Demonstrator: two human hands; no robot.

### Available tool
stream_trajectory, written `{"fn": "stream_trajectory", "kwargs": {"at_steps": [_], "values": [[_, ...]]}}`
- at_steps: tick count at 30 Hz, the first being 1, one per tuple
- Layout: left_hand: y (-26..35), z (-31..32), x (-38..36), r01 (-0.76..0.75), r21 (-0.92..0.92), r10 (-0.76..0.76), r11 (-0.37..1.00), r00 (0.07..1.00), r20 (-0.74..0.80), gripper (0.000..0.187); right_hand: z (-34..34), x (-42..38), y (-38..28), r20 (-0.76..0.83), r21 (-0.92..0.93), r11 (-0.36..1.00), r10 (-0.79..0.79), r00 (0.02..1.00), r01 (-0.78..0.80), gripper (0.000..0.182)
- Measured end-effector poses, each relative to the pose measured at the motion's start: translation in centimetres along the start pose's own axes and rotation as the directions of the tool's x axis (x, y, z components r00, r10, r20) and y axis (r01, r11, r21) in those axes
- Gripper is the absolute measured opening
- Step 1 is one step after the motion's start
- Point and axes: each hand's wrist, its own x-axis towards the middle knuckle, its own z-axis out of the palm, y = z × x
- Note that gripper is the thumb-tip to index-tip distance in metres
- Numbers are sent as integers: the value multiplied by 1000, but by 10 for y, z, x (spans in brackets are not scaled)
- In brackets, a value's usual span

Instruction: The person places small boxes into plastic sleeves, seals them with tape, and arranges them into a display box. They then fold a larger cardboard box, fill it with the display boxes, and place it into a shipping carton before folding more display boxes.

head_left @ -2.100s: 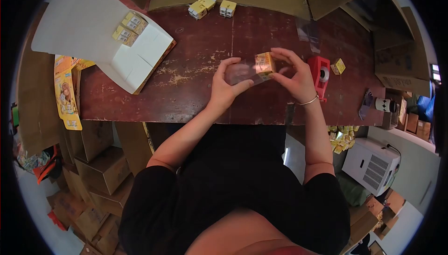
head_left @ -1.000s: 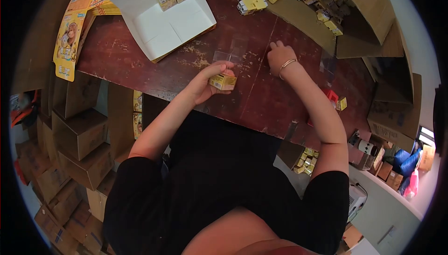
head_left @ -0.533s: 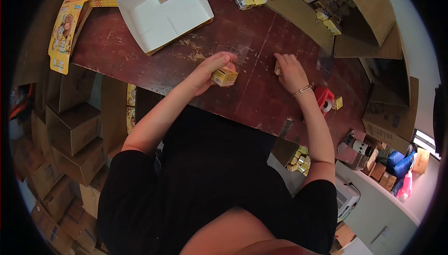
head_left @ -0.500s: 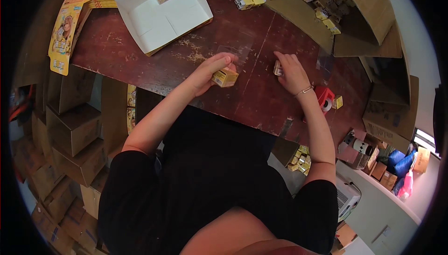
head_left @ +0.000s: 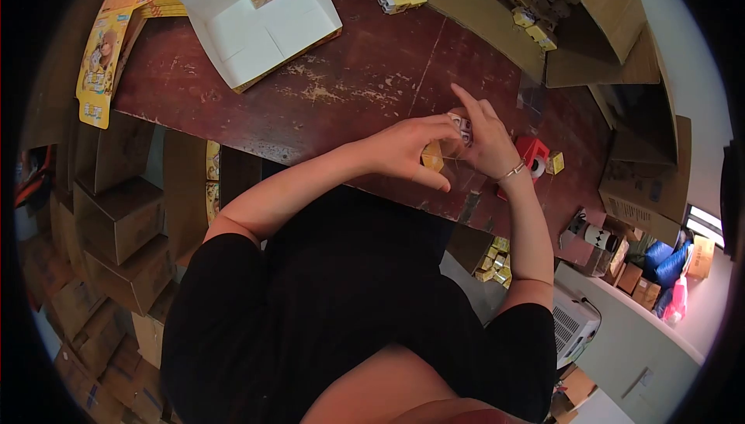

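Here our left hand (head_left: 407, 148) pinches a small yellow carton (head_left: 432, 157); our right hand (head_left: 485, 135) grips another (head_left: 459, 125); light, crushable cardboard, so we hold by the edges.

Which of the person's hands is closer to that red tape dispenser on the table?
The right. The right hand is just beside the red tape dispenser, its wrist next to it. The left hand is on the far side of the right hand, further off.

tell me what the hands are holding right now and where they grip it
The left hand pinches a small yellow box by its sides; the right hand holds a second small box at the fingertips, the two brought together.
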Motion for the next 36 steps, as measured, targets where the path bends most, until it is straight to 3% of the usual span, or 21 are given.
{"fn": "stream_trajectory", "kwargs": {"at_steps": [2, 4, 6, 8, 11, 14, 17, 19, 24, 27, 31, 34, 36], "values": [[5, -2, -3, 102, -64, -98, 993, 993, 60, 49, -1, -4, 4, 21, -27, 1000, -12, 1000, 13, 85], [4, -13, -10, 306, -361, -335, 881, 942, -18, 41, -4, -10, 15, 34, -142, 979, -143, 989, 146, 67], [-5, -23, -14, 228, -396, -283, 890, 955, -86, 37, -7, -15, 12, 10, -90, 991, -97, 995, 98, 60], [-15, -28, -19, 308, -486, -398, 818, 913, -91, 37, -10, -17, 11, -6, -35, 998, -52, 999, 52, 53], [-18, -26, -22, 318, -470, -404, 823, 910, -91, 37, -15, -19, 11, 17, -71, 996, -47, 999, 48, 48], [-22, -22, -20, 311, -467, -391, 828, 917, -84, 36, -24, -20, 2, 18, 72, 997, 9, 1000, -10, 47], [-31, -22, -21, 323, -443, -400, 836, 912, -91, 37, -39, -24, -1, -25, 11, 1000, -18, 1000, 19, 47], [-37, -24, -24, 344, -413, -414, 843, 906, -92, 37, -53, -27, -4, -55, -126, 988, -93, 994, 86, 47], [-35, -28, -24, 441, -240, -467, 865, 882, -64, 42, -78, -25, -29, -137, -186, 982, -72, 988, 45, 46], [-30, -26, -18, 437, -189, -449, 879, 893, -25, 33, -80, -14, -35, -127, -125, 988, -107, 986, 91, 47], [-19, -22, -10, 467, -157, -473, 870, 881, 1, 34, -59, 4, -39, 23, -123, 989, -84, 996, 86, 49], [-26, -17, -10, 443, -138, -447, 886, 894, 3, 39, -40, 8, -34, 135, -82, 989, -110, 985, 122, 49], [-34, -12, -13, 315, -119, -327, 941, 940, -99, 56, -24, 6, -23, -20, 26, 962, -271, 962, 272, 40]]}}
